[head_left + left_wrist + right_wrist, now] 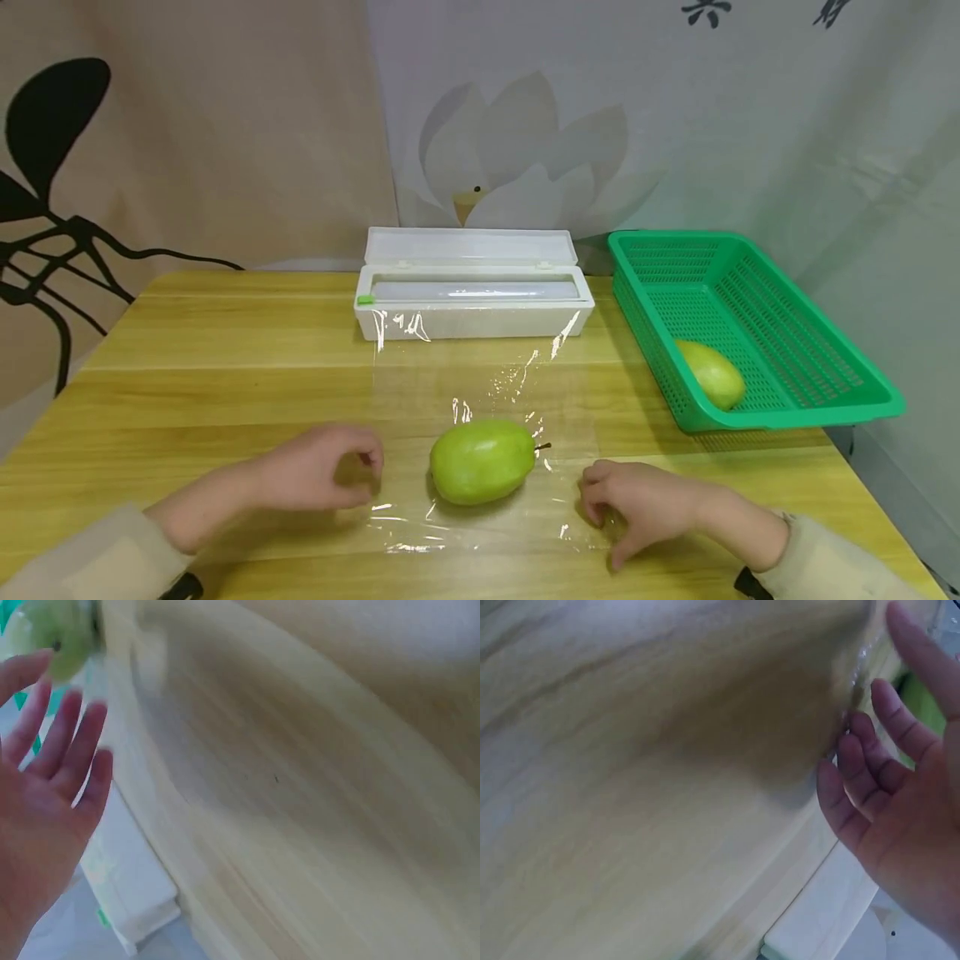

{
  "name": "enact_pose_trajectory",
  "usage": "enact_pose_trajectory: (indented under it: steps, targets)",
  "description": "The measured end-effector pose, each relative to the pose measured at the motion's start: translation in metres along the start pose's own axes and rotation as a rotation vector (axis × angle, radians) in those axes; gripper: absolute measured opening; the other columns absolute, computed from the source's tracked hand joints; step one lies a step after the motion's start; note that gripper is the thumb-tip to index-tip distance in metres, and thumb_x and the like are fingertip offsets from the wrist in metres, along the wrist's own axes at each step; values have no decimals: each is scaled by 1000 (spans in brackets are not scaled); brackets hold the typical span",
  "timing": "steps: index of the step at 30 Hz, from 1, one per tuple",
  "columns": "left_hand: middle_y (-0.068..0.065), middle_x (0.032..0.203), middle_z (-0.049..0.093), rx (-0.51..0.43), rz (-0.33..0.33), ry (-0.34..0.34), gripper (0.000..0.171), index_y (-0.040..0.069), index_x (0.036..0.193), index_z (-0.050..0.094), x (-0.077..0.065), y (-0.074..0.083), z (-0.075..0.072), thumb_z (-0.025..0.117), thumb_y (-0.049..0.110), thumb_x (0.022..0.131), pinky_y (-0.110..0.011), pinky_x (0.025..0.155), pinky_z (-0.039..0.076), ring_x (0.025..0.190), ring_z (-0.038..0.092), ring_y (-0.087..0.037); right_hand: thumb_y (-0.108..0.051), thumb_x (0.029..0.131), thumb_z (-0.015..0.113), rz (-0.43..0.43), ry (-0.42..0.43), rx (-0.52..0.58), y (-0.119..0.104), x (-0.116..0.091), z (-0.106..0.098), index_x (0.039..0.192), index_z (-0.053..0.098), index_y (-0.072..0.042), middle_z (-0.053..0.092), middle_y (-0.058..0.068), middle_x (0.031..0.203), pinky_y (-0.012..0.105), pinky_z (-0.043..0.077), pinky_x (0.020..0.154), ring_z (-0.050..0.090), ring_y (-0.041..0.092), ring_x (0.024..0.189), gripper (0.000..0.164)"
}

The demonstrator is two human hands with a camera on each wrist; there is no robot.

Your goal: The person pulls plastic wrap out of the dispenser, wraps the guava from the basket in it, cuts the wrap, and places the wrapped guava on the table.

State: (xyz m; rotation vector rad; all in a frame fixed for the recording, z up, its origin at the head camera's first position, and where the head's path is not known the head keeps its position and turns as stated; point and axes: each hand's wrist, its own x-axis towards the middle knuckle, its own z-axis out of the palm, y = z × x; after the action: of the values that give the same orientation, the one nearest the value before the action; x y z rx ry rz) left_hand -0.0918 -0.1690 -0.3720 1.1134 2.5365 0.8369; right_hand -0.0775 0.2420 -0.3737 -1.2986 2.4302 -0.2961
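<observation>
A green pear [483, 461] with a short dark stem lies on its side on a sheet of clear plastic wrap [442, 379]. The sheet runs toward me over the table from a white wrap dispenser [474, 322] whose lid is raised. To the pear's left, my left hand [330, 467] hovers by the wrap's left edge, fingers loosely bent with nothing between them. On the other side, my right hand [645, 506] has its fingertips right at the wrap's right edge. Its relaxed, spread fingers [870, 776] hold nothing in the right wrist view.
At the right stands a green plastic basket [795, 333] with a yellow-green fruit [711, 375] inside. A small green slider [365, 299] sits on the dispenser's left end. Behind the wooden table [247, 375] hangs a printed curtain [510, 100]; a black chair [56, 125] stands at the left.
</observation>
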Motion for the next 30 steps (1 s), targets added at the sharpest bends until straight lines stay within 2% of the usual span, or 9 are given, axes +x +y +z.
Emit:
enact_pose_trajectory:
  steps: [2,4,7,10,15,20,24,30]
  targets:
    - [17,82,58,-40,46,-71,18,23,81,59,-1,2,2,74,17,73,-22,75,50,81,53,1,-34,61,81,-4,4,-21,-1,0,0,71,53,-25,38,-18,80,11,40,66,35,-5,74,32]
    - [19,76,54,-55,70,-147,17,24,78,59,-4,5,6,76,23,72,-15,68,45,75,48,5,-28,63,80,-17,14,-30,-2,0,1,69,55,-25,37,-17,78,10,39,64,34,-5,72,26]
    - [20,74,45,9,73,-217,28,25,75,58,-7,9,14,80,39,65,-9,61,37,68,40,7,-20,67,77,-43,34,-36,-1,0,1,69,59,-26,37,-17,76,9,38,63,34,-6,71,19]
    - [19,73,39,102,64,-251,31,26,72,56,-7,12,18,81,41,61,-9,60,33,66,36,5,-15,70,75,-75,52,-39,1,0,1,69,61,-27,39,-17,75,8,39,63,36,-6,72,18]
    - [18,73,38,167,43,-277,21,28,65,56,-6,15,19,78,25,66,-10,60,32,66,35,4,-14,73,73,-48,33,19,1,-1,-1,70,61,-25,44,-18,75,9,42,64,40,-8,72,17]
    - [18,72,37,185,65,-260,21,28,62,56,-7,14,18,71,16,69,-10,62,34,65,35,4,-13,75,72,-14,23,66,1,-4,-5,72,59,-24,48,-20,77,11,45,66,43,-8,72,17]
    - [18,71,37,160,37,-263,21,26,61,52,-8,15,18,68,17,71,-12,63,36,65,36,3,-13,75,70,8,12,77,-2,-5,-11,71,59,-23,50,-22,75,15,47,69,45,-7,72,16]
    - [19,70,36,117,8,-257,31,22,60,46,-8,16,19,72,33,73,-11,58,34,62,35,5,-13,76,69,43,-27,101,-3,-7,-17,70,58,-23,54,-23,74,17,49,72,48,-7,74,16]
